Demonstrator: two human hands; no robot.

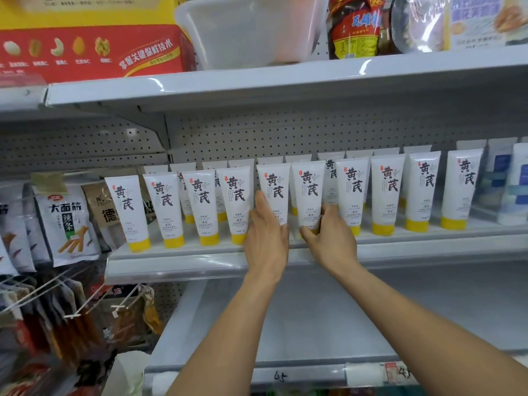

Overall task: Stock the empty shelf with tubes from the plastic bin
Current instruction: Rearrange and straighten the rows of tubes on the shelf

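With left hand (267, 238) gripping one tube (274, 190) and right hand (328, 238) gripping neighbouring tube (308, 190), standing both cap-down along front of shelf (200, 270) beneath plastic bin (251, 30), keeping labels facing shoppers.

White tubes (384, 192) with yellow caps stand cap-down in rows on the middle shelf (200, 264). The left hand (267, 238) grips one tube (274, 190) in the front row. The right hand (328, 238) grips the next tube (309, 192), just beside it. A clear plastic bin (251, 32) sits on the shelf above (285, 81).
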